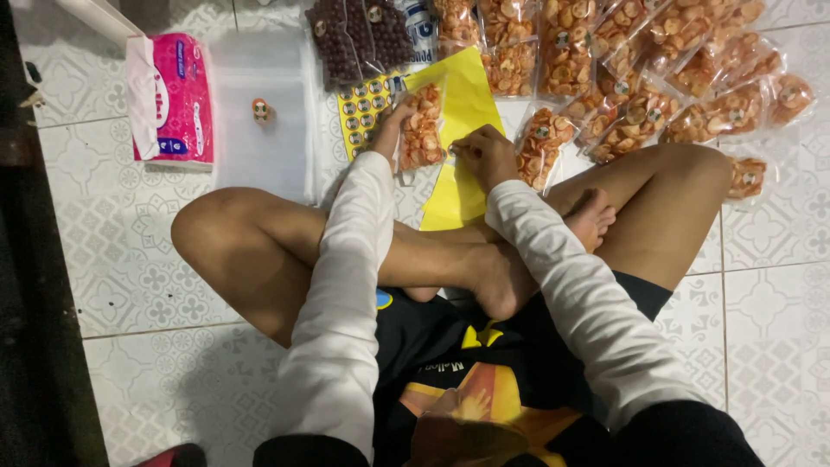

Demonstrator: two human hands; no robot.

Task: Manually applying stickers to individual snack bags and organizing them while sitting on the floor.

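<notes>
I sit cross-legged on a tiled floor. My left hand [389, 130] holds a clear snack bag [421, 130] of orange chips at its left edge. My right hand [486, 156] presses its fingers against the bag's right side, over a yellow sheet [458, 195] lying on the floor. A yellow sticker sheet [363, 108] with round labels lies just left of the bag.
Several filled bags of orange chips [640, 78] lie fanned out at the top right, with dark snack bags [354, 39] at top centre. A pink tissue pack [171, 99] and a stack of clear plastic bags [259, 121] lie at the top left.
</notes>
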